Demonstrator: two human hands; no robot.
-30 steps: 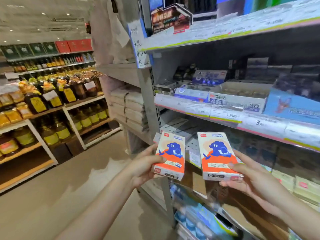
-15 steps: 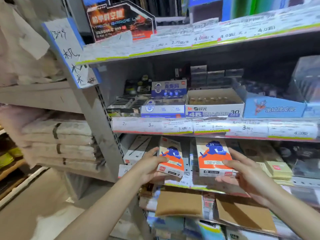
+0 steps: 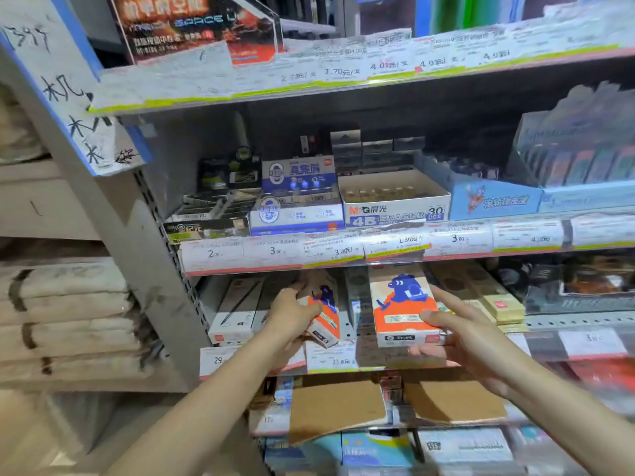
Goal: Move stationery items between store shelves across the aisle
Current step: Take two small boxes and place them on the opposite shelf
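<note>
While both boxes are being fed into the third shelf from the top, each of the two hands carries one: the left hand grips a pen box by its left edge, fingers curled over the top and thumb underneath, tilting it so that it angles edge-on into the narrow gap beside the white box. The right hand holds the second pen box flat and face-up, thumb pressed on its printed front and fingers spread along the right side and beneath, which looks like a way to slide it straight back between neighbouring stock. Both boxes sit low over the shelf lip, just above the price strip, under the shelf that carries the eraser carton. That posture suggests placing rather than picking.

Compared with half a second ago, the left box has turned from facing the camera to a steep sideways tilt and gone deeper under the shelf above, the right box has moved further in, and the view has closed in on the shelving
</note>
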